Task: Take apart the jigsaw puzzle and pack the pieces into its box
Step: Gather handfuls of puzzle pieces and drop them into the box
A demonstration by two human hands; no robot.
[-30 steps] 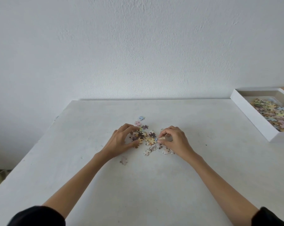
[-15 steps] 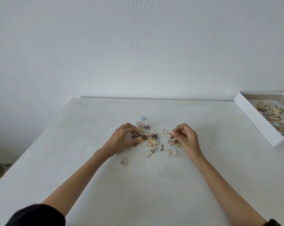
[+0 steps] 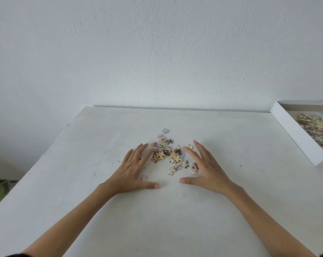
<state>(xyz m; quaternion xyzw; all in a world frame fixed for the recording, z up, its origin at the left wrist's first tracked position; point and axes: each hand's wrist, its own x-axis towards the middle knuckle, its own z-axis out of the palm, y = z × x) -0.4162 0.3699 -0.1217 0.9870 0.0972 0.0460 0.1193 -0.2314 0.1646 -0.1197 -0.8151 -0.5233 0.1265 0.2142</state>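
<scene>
Wall (image 3: 157,52): white, textured, behind the far edge of the table.

Table (image 3: 101,210): white top; carries all items below.

Box (image 3: 296,132): white, open, at the far right corner, cut off by the frame's right side. Holds a layer of pastel pieces (image 3: 318,130).

Left hand (image 3: 132,169): palm down, fingers straight and spread wide, holds nothing. Sits just left of the pile; thumb points right along the table.

Right hand (image 3: 207,167): same posture, fingers straight and spread, holds nothing. Sits just right of the pile; thumb points left. Thumb tips are near each other but apart.

Pile (image 3: 168,153): loose puzzle pieces, approx. mid-table, between the two hands; mixed yellow, brown, pink, blue.

Pale cluster (image 3: 175,168): a few pieces on the near side of the pile, some partly under the right hand's edge.

Blue piece (image 3: 165,130): single, on the pile's far side.

Stray piece (image 3: 144,177): single, beside the left thumb; contact w/ hand cannot be told.
</scene>
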